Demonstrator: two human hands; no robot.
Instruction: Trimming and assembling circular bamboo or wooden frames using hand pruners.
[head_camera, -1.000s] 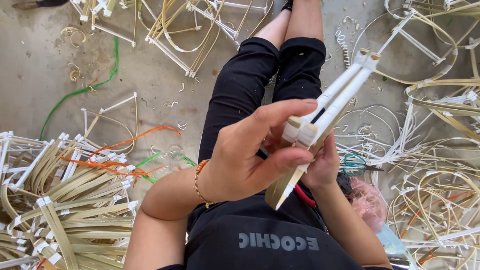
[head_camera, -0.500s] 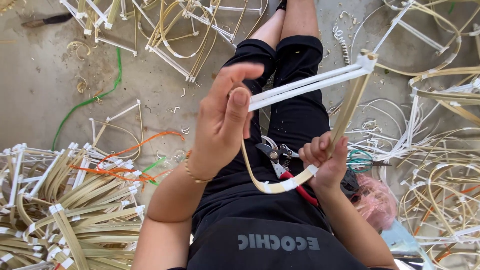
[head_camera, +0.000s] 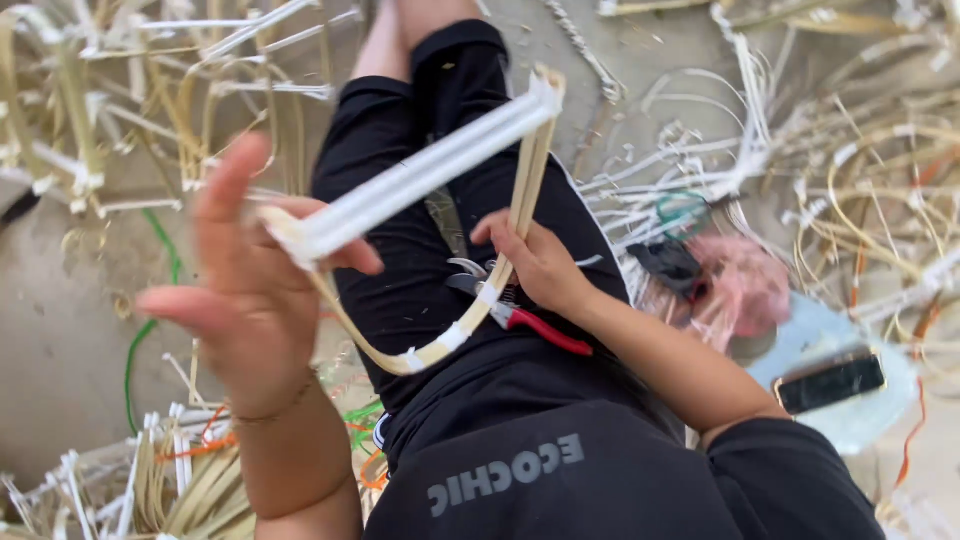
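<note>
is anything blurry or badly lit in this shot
Head view: the left hand is smeared by motion blur, its fingers soft-edged; the right hand and red-handled pliers on the lap are sharper. Light is flat, soft daylight with no hard shadows or glare. The cane strips at the frame edges look soft.

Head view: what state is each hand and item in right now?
Left hand: fingers spread, holding the end of the white plastic tubes.
Right hand: closed on the bent flat tan strip.
Red-handled pliers: lying on the lap, unheld.
Black phone: lying flat, screen dark.
</note>
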